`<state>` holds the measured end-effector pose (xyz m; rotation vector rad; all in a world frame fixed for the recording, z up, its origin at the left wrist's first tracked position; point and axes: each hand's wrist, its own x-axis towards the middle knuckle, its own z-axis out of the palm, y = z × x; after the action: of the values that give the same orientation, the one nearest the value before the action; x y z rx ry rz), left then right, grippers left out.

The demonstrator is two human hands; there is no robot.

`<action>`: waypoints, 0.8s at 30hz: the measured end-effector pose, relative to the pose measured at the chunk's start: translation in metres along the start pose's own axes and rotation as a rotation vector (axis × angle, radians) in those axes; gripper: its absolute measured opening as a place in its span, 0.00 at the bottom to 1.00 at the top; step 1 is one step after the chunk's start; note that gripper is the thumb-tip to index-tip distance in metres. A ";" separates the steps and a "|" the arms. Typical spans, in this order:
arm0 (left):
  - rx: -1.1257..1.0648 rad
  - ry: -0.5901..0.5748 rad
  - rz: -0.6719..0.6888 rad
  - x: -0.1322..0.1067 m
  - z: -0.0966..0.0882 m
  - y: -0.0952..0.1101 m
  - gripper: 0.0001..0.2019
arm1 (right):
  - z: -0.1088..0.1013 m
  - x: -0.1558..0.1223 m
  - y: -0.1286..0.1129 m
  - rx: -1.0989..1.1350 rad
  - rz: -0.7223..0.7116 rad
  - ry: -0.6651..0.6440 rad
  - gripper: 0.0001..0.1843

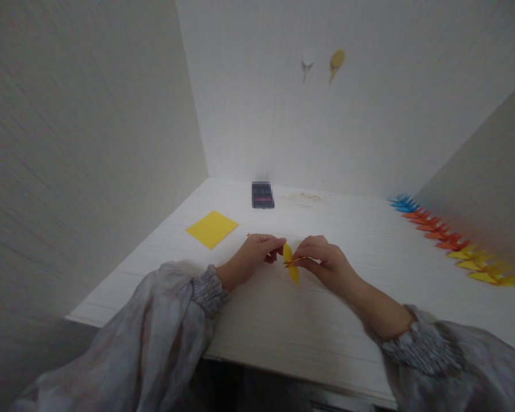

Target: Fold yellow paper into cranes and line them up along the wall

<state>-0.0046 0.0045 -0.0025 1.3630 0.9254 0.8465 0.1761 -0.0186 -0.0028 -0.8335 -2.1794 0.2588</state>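
Observation:
A yellow origami paper crane is held between my two hands above the white table. My right hand pinches its narrow folded middle between thumb and fingers. At the upper tip of one wing, the thumb and forefinger of my left hand are closed on the paper. The other wing points down towards me. Left of my hands lies a flat stack of yellow square paper. A tiny orange scrap shows just behind my left hand.
Along the right side of the white table runs a row of folded paper cranes: blue ones, orange ones and yellow ones. A dark, blurred-out flat object lies near the back wall. Two hooks hang on that wall.

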 end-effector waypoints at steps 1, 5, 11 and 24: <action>0.003 -0.008 -0.007 0.000 0.000 0.000 0.15 | 0.000 0.000 0.000 0.011 -0.009 -0.011 0.05; -0.046 -0.085 -0.001 -0.001 0.002 0.001 0.14 | 0.001 -0.001 0.001 0.070 -0.027 -0.043 0.07; -0.178 -0.170 -0.024 -0.003 0.002 0.001 0.11 | -0.001 0.000 -0.001 0.116 -0.038 -0.049 0.08; -0.071 -0.135 -0.037 -0.002 0.001 -0.001 0.16 | -0.002 0.000 -0.002 0.119 -0.044 -0.074 0.08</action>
<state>-0.0043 0.0025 -0.0030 1.3215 0.8065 0.7436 0.1768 -0.0202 -0.0005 -0.7194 -2.2248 0.3990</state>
